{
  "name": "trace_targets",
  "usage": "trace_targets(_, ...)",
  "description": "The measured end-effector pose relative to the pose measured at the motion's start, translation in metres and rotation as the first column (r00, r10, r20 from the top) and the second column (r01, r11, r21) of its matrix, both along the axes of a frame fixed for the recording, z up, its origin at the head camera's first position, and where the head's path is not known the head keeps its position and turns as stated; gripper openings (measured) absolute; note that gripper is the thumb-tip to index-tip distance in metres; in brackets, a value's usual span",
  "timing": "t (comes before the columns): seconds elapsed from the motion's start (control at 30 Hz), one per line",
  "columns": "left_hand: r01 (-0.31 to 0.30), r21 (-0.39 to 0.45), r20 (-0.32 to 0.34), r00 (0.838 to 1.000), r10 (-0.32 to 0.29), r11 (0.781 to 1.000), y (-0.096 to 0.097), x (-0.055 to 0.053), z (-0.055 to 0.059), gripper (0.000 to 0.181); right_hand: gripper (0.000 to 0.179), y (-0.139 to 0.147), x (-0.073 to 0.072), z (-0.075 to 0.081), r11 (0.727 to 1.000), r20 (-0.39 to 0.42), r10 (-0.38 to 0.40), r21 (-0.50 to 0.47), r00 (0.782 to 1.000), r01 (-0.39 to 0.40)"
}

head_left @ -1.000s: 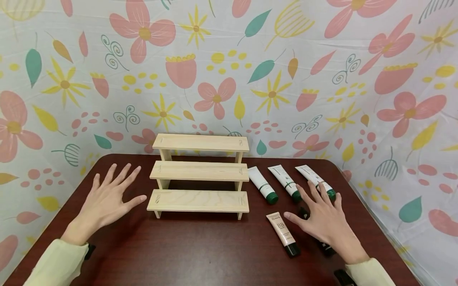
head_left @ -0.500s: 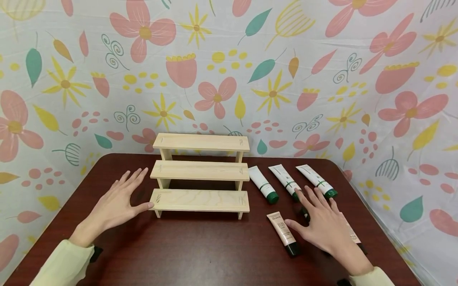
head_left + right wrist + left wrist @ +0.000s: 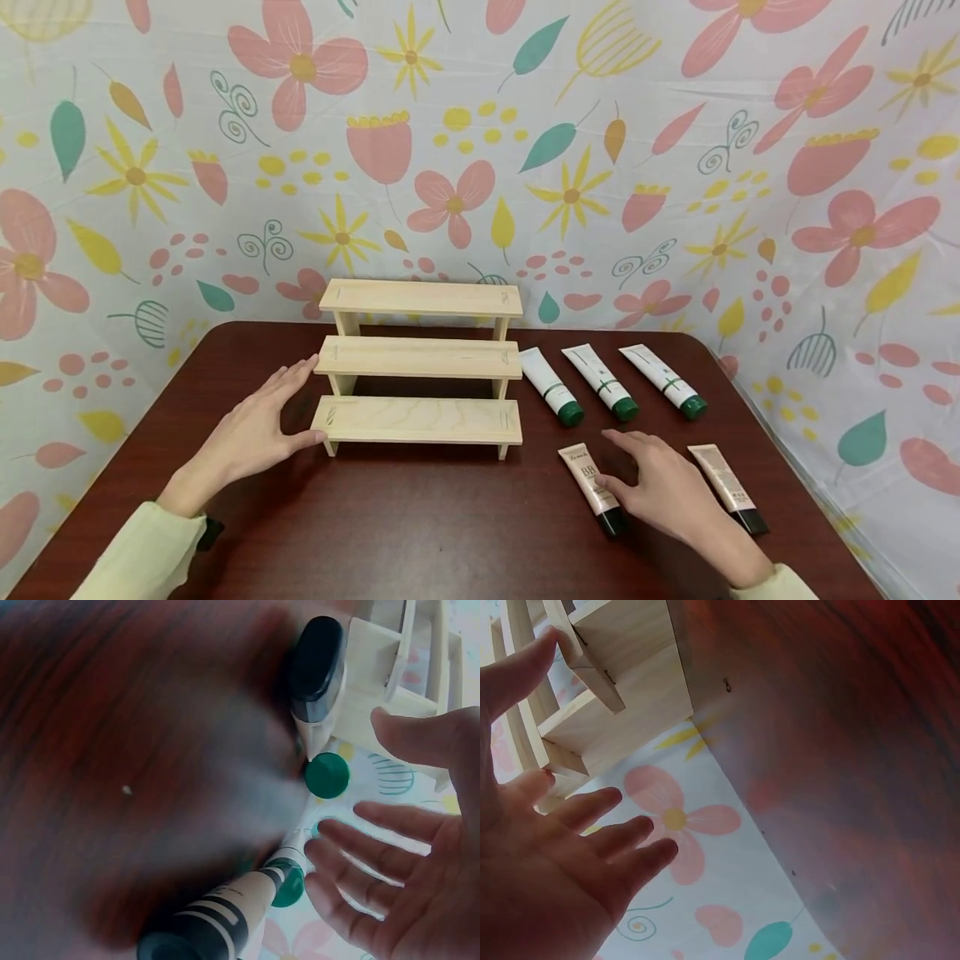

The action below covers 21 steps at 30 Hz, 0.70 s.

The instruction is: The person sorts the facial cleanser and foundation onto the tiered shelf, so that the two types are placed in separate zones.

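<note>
A three-tier wooden display rack (image 3: 420,421) stands on the table. My left hand (image 3: 243,442) is beside its left end, fingers extended, thumb tip right at the lowest tier. In the left wrist view the left palm (image 3: 547,877) faces the rack (image 3: 630,705), with nothing in it. My right hand (image 3: 667,492) is over the front tubes, its thumb overlapping a beige BB cream tube (image 3: 588,483) with a black cap. Another beige tube (image 3: 723,479) lies to its right. The right wrist view shows the right hand (image 3: 397,862) with fingers extended and holding nothing; what lies beneath it is hidden.
Three white tubes with green caps lie in a row behind the right hand: one by the rack (image 3: 552,387), a middle one (image 3: 600,379) and a right one (image 3: 663,379). A flowered cloth (image 3: 465,150) hangs behind the dark wooden table (image 3: 420,533).
My left hand has moved right, up to the rack's end. My right hand has drawn back toward me from the green-capped tubes, its fingers closer together, uncovering the right beige tube.
</note>
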<state>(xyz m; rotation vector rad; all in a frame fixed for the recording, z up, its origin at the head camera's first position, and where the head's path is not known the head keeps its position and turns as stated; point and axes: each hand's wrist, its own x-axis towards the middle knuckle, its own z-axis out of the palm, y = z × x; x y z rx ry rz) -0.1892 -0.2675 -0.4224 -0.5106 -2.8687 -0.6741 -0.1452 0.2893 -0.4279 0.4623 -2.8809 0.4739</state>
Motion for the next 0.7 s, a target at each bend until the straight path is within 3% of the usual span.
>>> trace_targets(0.13,0.014,0.064,0.004,1.0,-0.014,0.998,0.0,-0.001,-0.003,0.11,0.059,0.001,-0.001,-0.002,0.998,0.115,0.04,-0.056,0.993,-0.033)
trace_targets(0.3,0.056,0.144,0.005,0.998,-0.057,0.988,0.001,-0.004,-0.008,0.111,0.055,0.004,-0.003,-0.003,0.982,0.224,0.125,-0.164,0.967,-0.089)
trace_targets(0.47,0.088,0.238,0.02,0.995,-0.096,0.967,0.001,-0.006,-0.011,0.111,0.054,0.006,-0.007,-0.005,0.965,0.259,0.206,-0.211,0.944,-0.153)
trace_targets(0.7,0.103,0.345,0.066,0.989,-0.134,0.933,0.002,-0.006,-0.015,0.11,0.051,0.009,-0.012,-0.009,0.954,0.31,0.246,-0.243,0.918,-0.174)
